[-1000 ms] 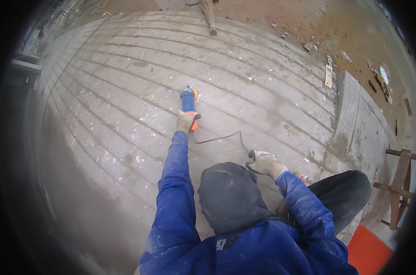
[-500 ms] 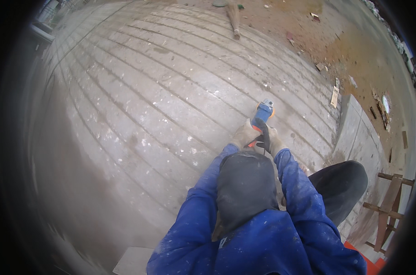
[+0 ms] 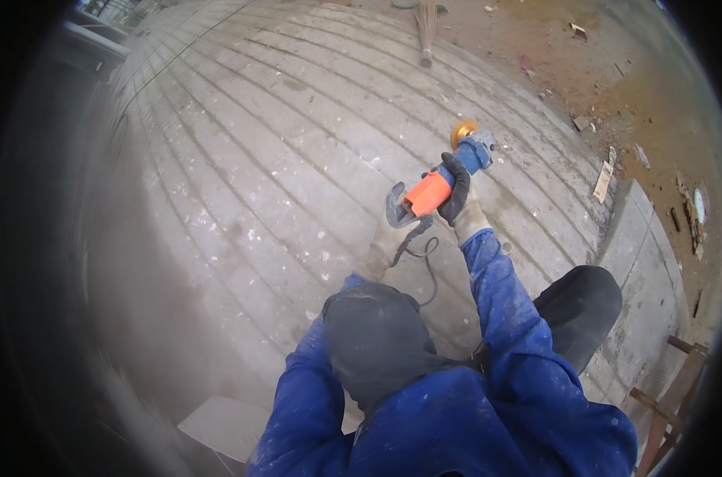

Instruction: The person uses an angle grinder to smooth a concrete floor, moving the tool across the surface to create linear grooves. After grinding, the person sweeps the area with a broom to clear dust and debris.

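An angle grinder (image 3: 428, 193) with an orange body, a blue front and a gold disc (image 3: 463, 132) is held out over the grooved concrete. My right hand (image 3: 458, 204), in a pale glove with dark-coated fingers, wraps around its blue front part. At the back end, my left hand (image 3: 397, 226), gloved alike, cradles the orange housing, its fingers bent up along the side. A dark power cord (image 3: 430, 270) loops down beside my left wrist. The disc looks blurred and stands at the tool's upper left; whether it touches the concrete I cannot tell.
Ridged concrete slab (image 3: 297, 167) spreads around me, speckled with white bits. A straw broom (image 3: 426, 36) lies at the far edge. Beyond it is brown dirt with debris (image 3: 603, 183). A wooden frame (image 3: 675, 397) stands at lower right, and a pale board (image 3: 227, 425) lies at lower left.
The grinder has turned so its orange side and disc show, and its head has moved up and right. My left hand has shifted left to its back end. The cord has come into view.
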Available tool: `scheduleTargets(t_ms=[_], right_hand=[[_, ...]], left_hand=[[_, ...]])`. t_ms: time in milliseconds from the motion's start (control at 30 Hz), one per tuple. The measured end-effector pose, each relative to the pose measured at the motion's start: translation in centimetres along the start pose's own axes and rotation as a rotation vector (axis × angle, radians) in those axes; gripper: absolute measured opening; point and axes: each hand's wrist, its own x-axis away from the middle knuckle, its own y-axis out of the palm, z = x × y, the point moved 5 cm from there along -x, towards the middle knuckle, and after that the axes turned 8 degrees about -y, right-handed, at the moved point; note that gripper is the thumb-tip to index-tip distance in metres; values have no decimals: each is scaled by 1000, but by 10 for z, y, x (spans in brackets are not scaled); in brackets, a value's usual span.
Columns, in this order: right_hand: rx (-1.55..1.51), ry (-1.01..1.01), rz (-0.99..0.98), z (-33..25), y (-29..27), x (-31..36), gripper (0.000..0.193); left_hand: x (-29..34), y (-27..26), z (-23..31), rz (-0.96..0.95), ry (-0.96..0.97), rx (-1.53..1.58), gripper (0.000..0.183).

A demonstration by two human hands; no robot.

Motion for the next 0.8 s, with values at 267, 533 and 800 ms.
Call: scheduleTargets(t_ms=[267, 533, 800], right_hand=[[-354, -25, -145, -100, 96, -58, 43], [-106, -121, -4, -174, 48, -31, 34], [100, -57, 40, -182, -5, -42, 33]], left_hand=[[27, -48, 27, 171, -365, -608, 29], [105, -159, 148, 668, -244, -1475, 19], [115, -179, 110, 813, -3, -454, 35]])
